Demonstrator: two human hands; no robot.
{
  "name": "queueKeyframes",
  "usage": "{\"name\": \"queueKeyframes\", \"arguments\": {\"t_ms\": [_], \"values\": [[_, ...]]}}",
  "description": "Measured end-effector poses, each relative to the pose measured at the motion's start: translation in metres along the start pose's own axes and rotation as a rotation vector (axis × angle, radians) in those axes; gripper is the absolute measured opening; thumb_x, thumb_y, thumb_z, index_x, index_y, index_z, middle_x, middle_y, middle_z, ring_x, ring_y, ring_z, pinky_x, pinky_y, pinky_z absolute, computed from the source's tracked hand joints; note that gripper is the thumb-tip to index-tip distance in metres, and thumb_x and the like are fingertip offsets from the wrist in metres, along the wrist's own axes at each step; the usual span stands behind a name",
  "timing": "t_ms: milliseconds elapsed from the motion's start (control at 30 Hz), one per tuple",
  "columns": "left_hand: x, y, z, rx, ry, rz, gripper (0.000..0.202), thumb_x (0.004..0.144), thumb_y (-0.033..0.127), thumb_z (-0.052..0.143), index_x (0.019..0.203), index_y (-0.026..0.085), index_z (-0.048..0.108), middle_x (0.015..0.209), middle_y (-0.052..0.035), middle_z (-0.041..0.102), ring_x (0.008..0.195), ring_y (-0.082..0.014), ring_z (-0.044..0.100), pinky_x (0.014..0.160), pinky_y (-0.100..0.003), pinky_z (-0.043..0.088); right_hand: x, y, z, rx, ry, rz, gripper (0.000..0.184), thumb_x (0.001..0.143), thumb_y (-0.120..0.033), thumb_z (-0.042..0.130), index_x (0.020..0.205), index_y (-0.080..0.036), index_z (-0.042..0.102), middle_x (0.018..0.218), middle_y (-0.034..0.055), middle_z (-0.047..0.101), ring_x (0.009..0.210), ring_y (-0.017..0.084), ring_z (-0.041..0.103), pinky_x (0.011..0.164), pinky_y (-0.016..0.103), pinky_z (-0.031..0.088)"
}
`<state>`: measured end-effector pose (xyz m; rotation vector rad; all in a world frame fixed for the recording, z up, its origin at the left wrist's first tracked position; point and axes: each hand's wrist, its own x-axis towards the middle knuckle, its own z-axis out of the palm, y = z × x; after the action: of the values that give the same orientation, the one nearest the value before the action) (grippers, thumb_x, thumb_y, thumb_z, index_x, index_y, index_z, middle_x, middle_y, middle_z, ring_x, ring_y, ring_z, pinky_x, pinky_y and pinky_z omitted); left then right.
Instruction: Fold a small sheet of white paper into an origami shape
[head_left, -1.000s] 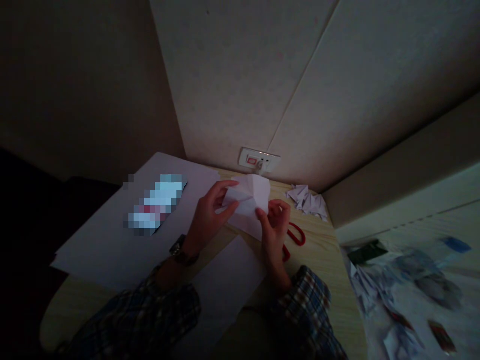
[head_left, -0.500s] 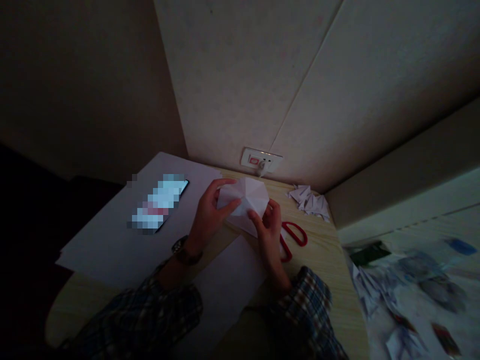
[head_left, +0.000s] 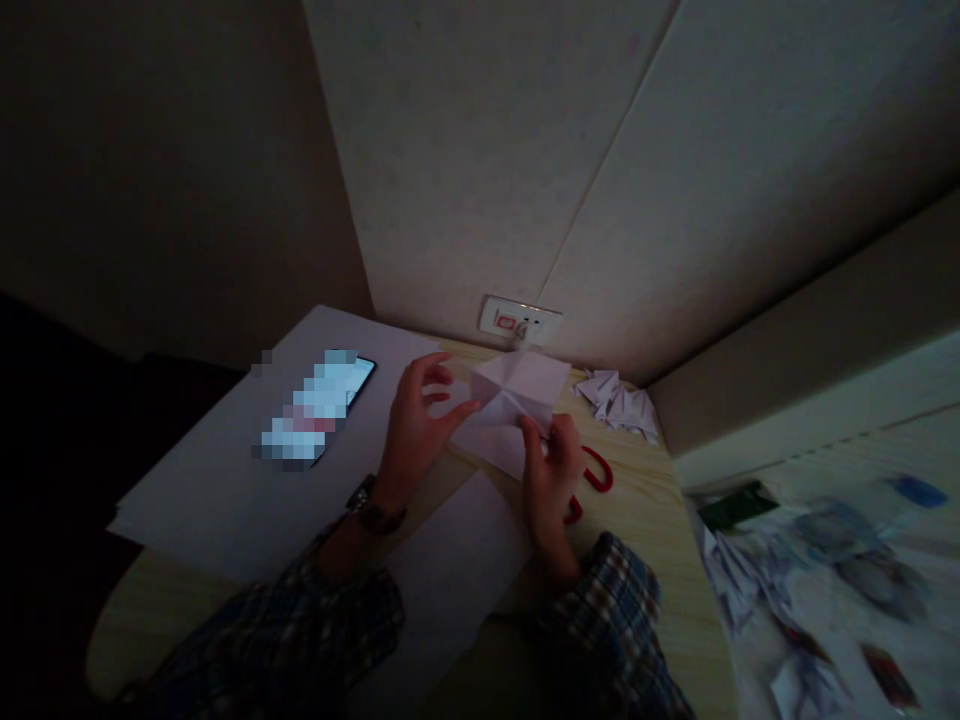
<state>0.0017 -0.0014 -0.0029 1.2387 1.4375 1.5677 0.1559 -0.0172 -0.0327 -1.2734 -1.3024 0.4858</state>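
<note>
A creased square of white paper [head_left: 525, 380] is held up above the table, its folds meeting near the middle. My right hand [head_left: 551, 460] pinches its lower right edge between thumb and fingers. At its left side is my left hand [head_left: 424, 410], fingers curved and apart, the thumb tip close to the paper's edge; whether it touches I cannot tell. Under the hands lies another piece of white paper [head_left: 495, 447]. Scissors with red handles [head_left: 598, 470] rest beside my right hand, partly hidden by it. A white sheet [head_left: 457, 570] lies between my forearms.
On the left, a phone [head_left: 319, 410] with a lit, blurred screen lies on large white sheets [head_left: 202, 500]. Several folded paper pieces [head_left: 619, 402] sit at the table's back right corner. A wall socket [head_left: 520, 320] holds a plug. More folded paper [head_left: 739, 580] lies right of the table [head_left: 667, 560].
The paper has moved right and opened out from a rounded shape to a flatter square. My left fingers have come off it, while my right hand has shifted right with it.
</note>
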Motion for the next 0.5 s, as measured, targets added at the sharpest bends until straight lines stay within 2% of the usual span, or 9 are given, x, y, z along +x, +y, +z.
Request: {"name": "queueKeyframes", "arguments": {"t_ms": [67, 100, 167, 233, 300, 400, 500], "values": [[0.0, -0.004, 0.001, 0.121, 0.039, -0.009, 0.035, 0.062, 0.026, 0.078, 0.09, 0.019, 0.059, 0.095, -0.0023, 0.06, 0.089, -0.018, 0.061, 0.073, -0.029, 0.053, 0.001, -0.001, -0.003, -0.081, 0.063, -0.094, 0.015, 0.088, -0.029, 0.06, 0.075, -0.022, 0.061, 0.072, -0.0017, 0.051, 0.069, 0.016, 0.049, 0.064, 0.029, 0.04], [-0.001, -0.005, 0.001, 0.144, -0.001, -0.036, 0.027, 0.065, 0.028, 0.076, 0.083, 0.019, 0.058, 0.09, -0.0019, 0.061, 0.084, -0.0175, 0.061, 0.071, -0.03, 0.054, 0.001, -0.002, -0.004, -0.11, 0.074, -0.134, 0.012, 0.088, -0.027, 0.058, 0.079, -0.023, 0.064, 0.074, -0.0009, 0.052, 0.07, 0.016, 0.05, 0.064, 0.029, 0.041], [-0.003, -0.005, 0.005, 0.069, -0.174, -0.112, 0.022, 0.071, 0.035, 0.072, 0.076, 0.018, 0.059, 0.082, -0.0017, 0.064, 0.075, -0.0165, 0.064, 0.071, -0.031, 0.055, 0.0, -0.001, -0.004, -0.148, 0.04, -0.203, 0.015, 0.09, -0.023, 0.054, 0.09, -0.025, 0.069, 0.079, 0.0007, 0.053, 0.072, 0.017, 0.052, 0.065, 0.03, 0.044], [-0.006, -0.004, 0.009, -0.125, -0.364, -0.188, 0.029, 0.075, 0.044, 0.069, 0.08, 0.017, 0.061, 0.085, -0.0037, 0.068, 0.074, -0.017, 0.067, 0.073, -0.034, 0.057, -0.002, 0.0, -0.003, -0.166, -0.06, -0.275, 0.024, 0.09, -0.018, 0.052, 0.101, -0.028, 0.07, 0.085, 0.0022, 0.055, 0.077, 0.017, 0.054, 0.067, 0.031, 0.047], [-0.008, -0.002, 0.013, -0.289, -0.437, -0.24, 0.035, 0.077, 0.051, 0.066, 0.086, 0.017, 0.063, 0.096, -0.0069, 0.071, 0.081, -0.0197, 0.069, 0.073, -0.034, 0.059, -0.003, 0.002, -0.001, -0.162, -0.178, -0.339, 0.034, 0.088, -0.014, 0.051, 0.111, -0.032, 0.068, 0.092, 0.0034, 0.057, 0.083, 0.019, 0.056, 0.071, 0.033, 0.05], [-0.009, 0.0, 0.014, -0.4, -0.414, -0.329, 0.029, 0.085, 0.045, 0.059, 0.094, 0.018, 0.065, 0.105, -0.007, 0.072, 0.09, -0.0211, 0.069, 0.074, -0.032, 0.059, -0.004, 0.003, 0.001, -0.157, -0.324, -0.353, 0.046, 0.087, -0.012, 0.051, 0.125, -0.036, 0.062, 0.105, 0.0053, 0.059, 0.095, 0.021, 0.057, 0.082, 0.038, 0.052], [-0.008, -0.001, 0.01, -0.418, -0.357, -0.367, 0.024, 0.091, 0.037, 0.051, 0.099, 0.02, 0.065, 0.103, -0.0041, 0.073, 0.088, -0.0185, 0.068, 0.073, -0.029, 0.058, -0.003, 0.002, 0.003, -0.179, -0.406, -0.369, 0.046, 0.087, -0.014, 0.052, 0.129, -0.034, 0.059, 0.114, 0.0068, 0.06, 0.102, 0.023, 0.057, 0.089, 0.042, 0.049]]}}
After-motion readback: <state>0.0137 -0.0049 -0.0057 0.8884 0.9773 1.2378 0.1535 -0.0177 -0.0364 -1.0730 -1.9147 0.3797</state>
